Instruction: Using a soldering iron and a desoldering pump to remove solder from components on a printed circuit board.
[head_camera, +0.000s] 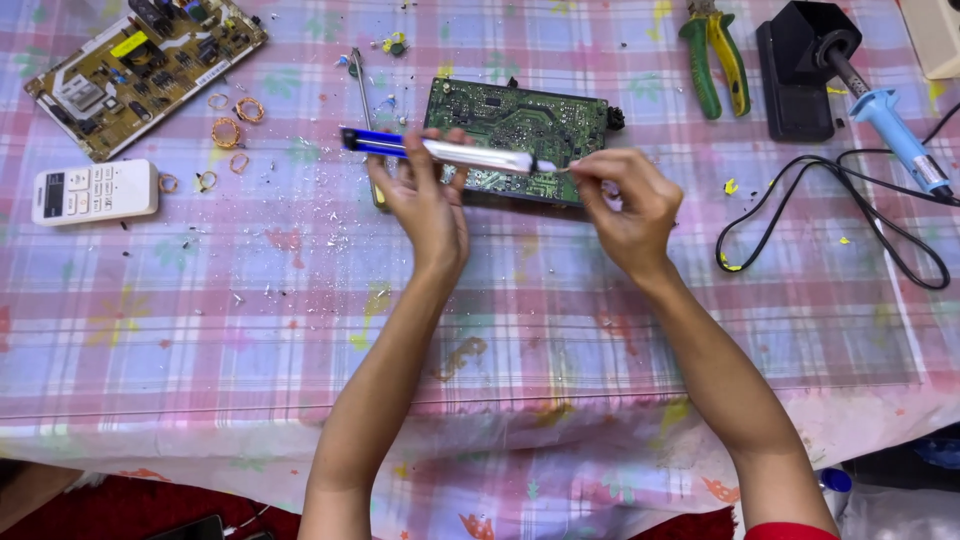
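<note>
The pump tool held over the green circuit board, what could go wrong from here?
1. The left hand holds the blue and white desoldering pump while the right hand's fingers pinch its tip; a slip could drop it on the green circuit board.
2. The soldering iron rests in its black stand, and its black cord loops near the right forearm, which might snag it.

Two bare forearms in frame, no gloves, no watch, no rings or bands visible. Left hand (428, 205) and right hand (628, 205) both uncovered, nails short and unpainted as far as visible. Only clothing showing: red sleeve edge (790, 531) at right arm, bottom of frame. Left arm bare to the frame edge.
</note>
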